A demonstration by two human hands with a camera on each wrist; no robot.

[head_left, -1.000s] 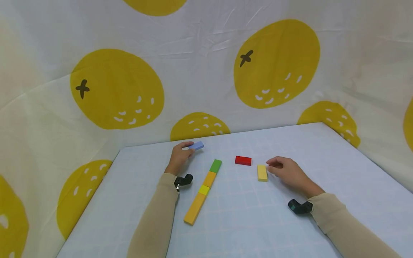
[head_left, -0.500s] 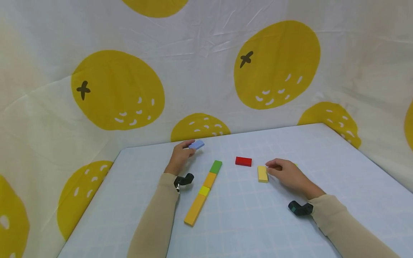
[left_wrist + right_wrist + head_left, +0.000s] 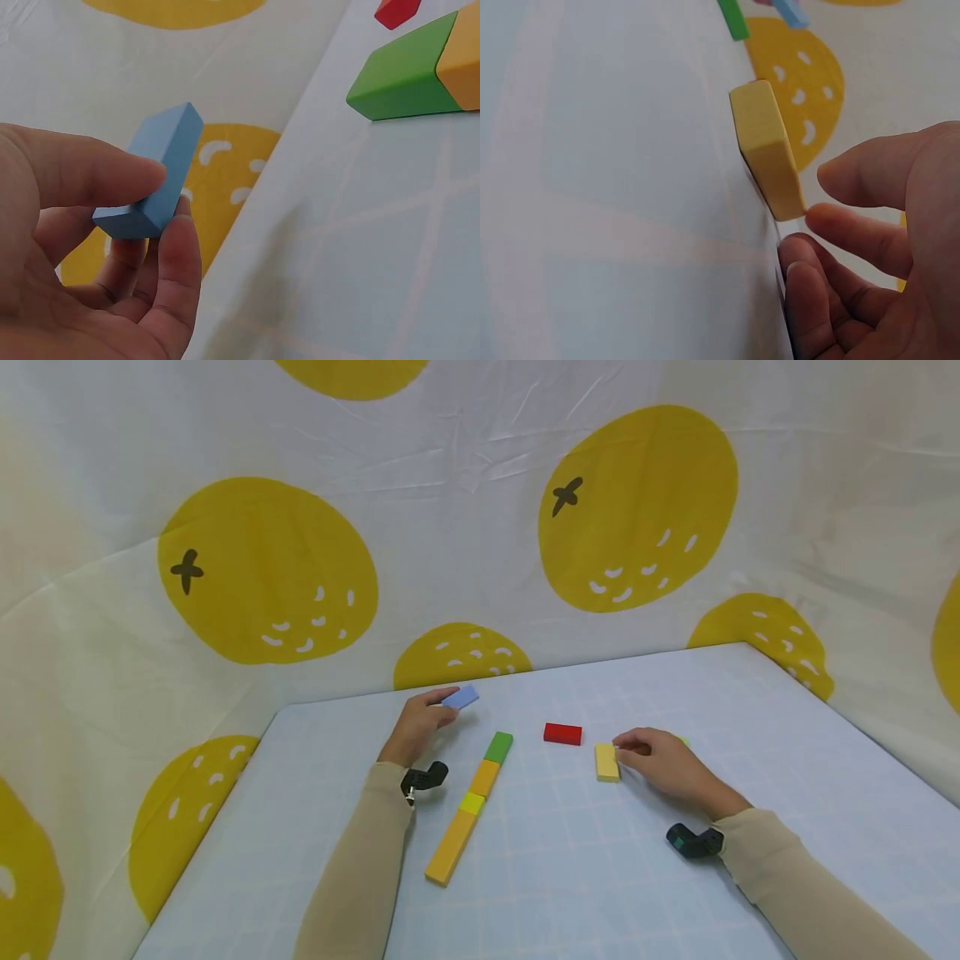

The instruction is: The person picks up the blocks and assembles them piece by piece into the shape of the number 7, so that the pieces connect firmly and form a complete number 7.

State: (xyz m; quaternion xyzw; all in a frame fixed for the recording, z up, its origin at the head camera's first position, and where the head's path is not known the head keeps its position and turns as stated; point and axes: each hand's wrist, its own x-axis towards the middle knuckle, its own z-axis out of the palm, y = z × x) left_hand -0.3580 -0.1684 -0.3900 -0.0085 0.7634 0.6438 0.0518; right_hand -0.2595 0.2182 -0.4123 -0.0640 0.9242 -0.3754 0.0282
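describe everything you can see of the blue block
The blue block is a plain, light-blue oblong with flat faces and slightly softened edges; it looks matte and solid, but whether it is wood or plastic cannot be told. The left hand pinches it near one end, leaving the other end free. It is tilted and held above the table, near the far edge, beyond the green block. Only the hand is seen touching it.
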